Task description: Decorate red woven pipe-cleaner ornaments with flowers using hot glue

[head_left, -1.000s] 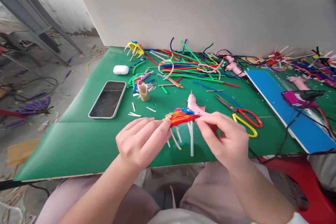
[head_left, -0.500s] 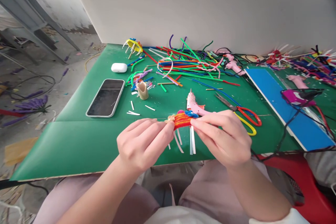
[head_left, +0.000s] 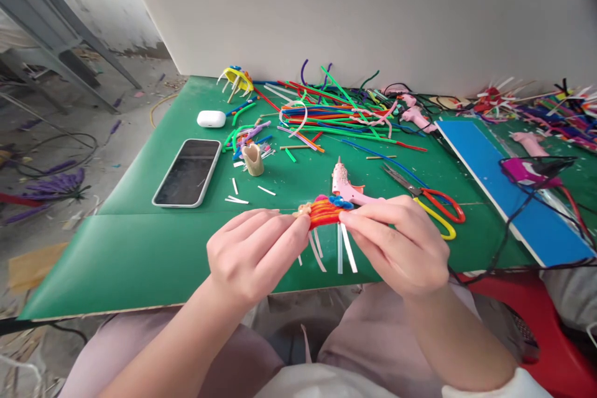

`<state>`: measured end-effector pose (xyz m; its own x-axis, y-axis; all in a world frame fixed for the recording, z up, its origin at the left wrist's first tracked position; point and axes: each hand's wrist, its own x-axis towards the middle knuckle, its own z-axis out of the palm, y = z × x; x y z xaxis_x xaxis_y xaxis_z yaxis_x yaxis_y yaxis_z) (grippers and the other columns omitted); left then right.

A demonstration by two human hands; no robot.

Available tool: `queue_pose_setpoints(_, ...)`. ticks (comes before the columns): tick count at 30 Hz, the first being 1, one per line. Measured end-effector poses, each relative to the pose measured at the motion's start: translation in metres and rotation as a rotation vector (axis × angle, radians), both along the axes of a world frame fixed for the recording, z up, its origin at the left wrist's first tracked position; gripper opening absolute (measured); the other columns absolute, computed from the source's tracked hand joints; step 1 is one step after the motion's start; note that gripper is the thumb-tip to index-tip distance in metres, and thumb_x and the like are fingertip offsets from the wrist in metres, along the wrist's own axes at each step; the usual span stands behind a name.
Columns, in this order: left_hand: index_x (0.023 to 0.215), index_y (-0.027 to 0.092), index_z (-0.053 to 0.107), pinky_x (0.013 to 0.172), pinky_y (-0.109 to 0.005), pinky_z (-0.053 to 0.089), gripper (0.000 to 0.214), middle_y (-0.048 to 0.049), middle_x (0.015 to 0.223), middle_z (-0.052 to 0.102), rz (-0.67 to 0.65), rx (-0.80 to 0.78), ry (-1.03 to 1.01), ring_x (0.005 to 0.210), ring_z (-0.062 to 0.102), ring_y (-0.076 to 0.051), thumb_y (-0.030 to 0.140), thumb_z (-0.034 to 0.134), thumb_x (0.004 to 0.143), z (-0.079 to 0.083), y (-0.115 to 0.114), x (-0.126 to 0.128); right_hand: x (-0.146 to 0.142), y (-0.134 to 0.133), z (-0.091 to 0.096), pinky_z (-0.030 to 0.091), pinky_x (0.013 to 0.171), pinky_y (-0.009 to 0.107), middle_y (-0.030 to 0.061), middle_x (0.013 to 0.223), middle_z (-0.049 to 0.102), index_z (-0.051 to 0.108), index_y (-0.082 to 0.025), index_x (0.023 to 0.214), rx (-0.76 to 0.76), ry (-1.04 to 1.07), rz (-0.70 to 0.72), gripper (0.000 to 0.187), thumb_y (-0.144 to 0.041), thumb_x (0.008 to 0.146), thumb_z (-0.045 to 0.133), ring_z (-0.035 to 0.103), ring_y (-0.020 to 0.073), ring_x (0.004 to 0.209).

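Between my two hands is a small orange-and-red pipe-cleaner craft piece (head_left: pixel 323 214), with blue and pink bits on its top and white strips (head_left: pixel 347 249) hanging below. My left hand (head_left: pixel 259 252) pinches its left end, beside a beige tuft. The thumb and fingers of my right hand (head_left: pixel 401 242) close on its right end, by the blue part and the strips. Just beyond the piece lies a pink glue gun (head_left: pixel 344 183), partly covered by my right fingers. Scissors (head_left: pixel 424 196) with red and yellow handles rest to the right.
A phone (head_left: pixel 188 173), a white earbud case (head_left: pixel 211 119) and a beige cup-like piece (head_left: pixel 252 159) are on the green table (head_left: pixel 140 249). Loose pipe cleaners (head_left: pixel 326 115) spread along the back. At right are a blue board (head_left: pixel 508 193) and a magenta glue gun (head_left: pixel 532 172) with cables.
One white strip under the piece has swung to the right, widening the gap between the strips. Both hands keep their grip in nearly the same place.
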<state>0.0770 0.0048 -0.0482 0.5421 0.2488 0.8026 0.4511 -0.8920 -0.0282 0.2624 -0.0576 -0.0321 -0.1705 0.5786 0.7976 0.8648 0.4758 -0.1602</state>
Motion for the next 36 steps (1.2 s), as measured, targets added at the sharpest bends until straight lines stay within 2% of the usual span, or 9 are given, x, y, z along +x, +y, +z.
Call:
queue_pose_setpoints(14, 0.083, 0.014, 0.059, 0.059, -0.023, 0.051, 0.016, 0.0005, 0.063, 0.063, -0.002, -0.011, -0.012, 0.06, 0.06, -0.011, 0.011, 0.067, 0.069, -0.0008, 0.0019, -0.0016, 0.0015, 0.0022, 0.0019, 0.053, 0.063, 0.027, 0.0026, 0.077, 0.069, 0.066, -0.022, 0.089, 0.01, -0.03, -0.003, 0.023, -0.007, 0.072, 0.067, 0.064, 0.0144, 0.072)
queue_pose_setpoints(21, 0.083, 0.016, 0.059, 0.06, -0.022, 0.05, 0.015, 0.0017, 0.063, 0.063, -0.012, -0.026, -0.013, 0.06, 0.06, -0.01, 0.011, 0.065, 0.071, 0.0015, 0.0013, -0.0012, 0.0032, -0.0006, 0.0014, 0.053, 0.063, 0.025, 0.0036, 0.079, 0.068, 0.064, -0.021, 0.087, 0.04, -0.049, 0.047, 0.023, -0.005, 0.071, 0.067, 0.062, 0.0132, 0.074)
queue_pose_setpoints(30, 0.084, 0.016, 0.057, 0.059, -0.021, 0.048, 0.013, 0.0022, 0.065, 0.064, -0.017, -0.144, 0.01, 0.058, 0.059, -0.009, 0.013, 0.064, 0.073, 0.0006, 0.0004, -0.0018, 0.0023, -0.0004, -0.0028, 0.052, 0.065, 0.023, 0.0014, 0.076, 0.067, 0.066, -0.021, 0.083, 0.123, -0.138, -0.025, 0.02, -0.005, 0.071, 0.067, 0.06, 0.0099, 0.068)
queue_pose_setpoints(36, 0.086, 0.018, 0.057, 0.057, -0.022, 0.046, 0.016, 0.0019, 0.068, 0.065, 0.014, -0.166, 0.014, 0.058, 0.057, -0.009, 0.015, 0.064, 0.073, -0.0014, 0.003, -0.0033, 0.0071, 0.001, -0.0022, 0.051, 0.065, 0.025, 0.0028, 0.079, 0.068, 0.064, -0.02, 0.09, 0.059, -0.115, -0.017, 0.024, -0.009, 0.07, 0.07, 0.063, 0.0134, 0.075)
